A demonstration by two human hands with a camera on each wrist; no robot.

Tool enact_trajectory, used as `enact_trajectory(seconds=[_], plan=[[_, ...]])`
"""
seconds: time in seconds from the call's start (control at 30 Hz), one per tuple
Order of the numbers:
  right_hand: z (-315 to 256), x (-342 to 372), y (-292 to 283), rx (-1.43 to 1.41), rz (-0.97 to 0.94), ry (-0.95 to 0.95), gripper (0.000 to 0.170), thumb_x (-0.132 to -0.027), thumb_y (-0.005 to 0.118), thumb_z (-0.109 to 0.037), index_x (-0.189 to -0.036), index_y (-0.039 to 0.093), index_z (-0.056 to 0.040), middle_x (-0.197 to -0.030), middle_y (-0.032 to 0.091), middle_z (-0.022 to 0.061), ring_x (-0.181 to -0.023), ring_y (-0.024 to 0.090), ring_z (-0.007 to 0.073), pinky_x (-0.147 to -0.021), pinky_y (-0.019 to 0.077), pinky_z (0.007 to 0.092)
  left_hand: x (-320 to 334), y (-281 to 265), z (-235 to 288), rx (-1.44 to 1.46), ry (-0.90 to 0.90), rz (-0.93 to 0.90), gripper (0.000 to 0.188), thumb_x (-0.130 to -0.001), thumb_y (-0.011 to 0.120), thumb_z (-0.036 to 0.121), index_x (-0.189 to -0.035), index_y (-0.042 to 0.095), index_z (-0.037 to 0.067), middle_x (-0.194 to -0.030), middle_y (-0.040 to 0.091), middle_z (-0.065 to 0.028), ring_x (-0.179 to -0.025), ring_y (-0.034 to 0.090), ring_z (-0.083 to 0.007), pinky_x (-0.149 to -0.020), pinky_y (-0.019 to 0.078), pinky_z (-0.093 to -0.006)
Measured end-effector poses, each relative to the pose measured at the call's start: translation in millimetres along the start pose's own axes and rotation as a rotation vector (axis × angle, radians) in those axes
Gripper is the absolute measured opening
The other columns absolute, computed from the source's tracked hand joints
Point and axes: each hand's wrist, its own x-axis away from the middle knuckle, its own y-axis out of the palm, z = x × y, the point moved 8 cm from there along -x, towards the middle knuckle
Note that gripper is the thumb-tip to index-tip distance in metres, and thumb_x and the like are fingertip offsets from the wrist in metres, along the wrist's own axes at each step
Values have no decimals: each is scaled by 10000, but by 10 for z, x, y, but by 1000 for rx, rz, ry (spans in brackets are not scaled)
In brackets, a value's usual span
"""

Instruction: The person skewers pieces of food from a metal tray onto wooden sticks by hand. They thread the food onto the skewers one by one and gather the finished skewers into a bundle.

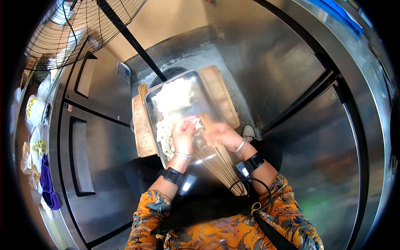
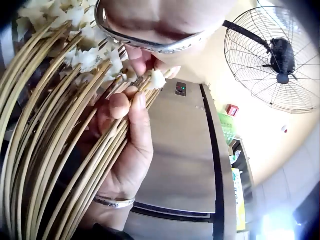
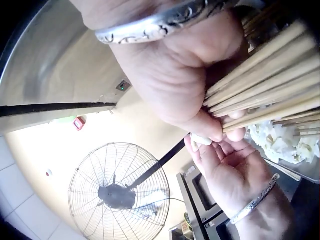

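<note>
Below both hands lies a tray of smooth, shiny metal, over boards of pale, matt wood. The sticks at the right hand look like dry, matt wood; the bangle on its wrist is glossy, engraved metal.

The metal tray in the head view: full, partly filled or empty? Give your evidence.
The tray is partly filled: white pieces lie along its left in the picture, while bare metal shows at its upper right.
</note>
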Motion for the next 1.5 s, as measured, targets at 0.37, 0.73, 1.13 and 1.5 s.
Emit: enact_trajectory(seconds=[0.37,0.73,1.13,1.5], plan=[[-47,41,-91,170,-57,-51,204,-780,628,-67,-971,596,-4,-815,623,28,-692,575,86,-626,466,230,131,164,-179,88,-116,-34,300,-816,605,59,-1067,442,63,-821,610,-80,-696,584,-137,-614,491,-256],[-22,113,-44,247,-152,-22,166,-798,593,-82,-959,585,-39,-790,602,-1,-677,565,73,-619,468,231,170,186,-362,23,-242,-103,211,-791,640,73,-898,458,86,-715,607,-46,-578,566,-118,-526,465,-221],[-90,224,-29,-4,-81,-33,123,-809,592,-89,-899,588,-6,-757,613,50,-634,567,100,-579,454,218,-73,192,-848,-288,-65,-162,145,-790,584,29,-917,514,24,-717,590,-46,-615,548,-102,-555,456,-238],[62,130,17,-13,-15,165,175,-831,580,-154,-920,608,-6,-738,620,47,-619,561,96,-559,443,206,4,185,-192,42,-293,-99,107,-833,605,167,-851,572,67,-690,564,-1,-571,522,-81,-522,429,-189]])
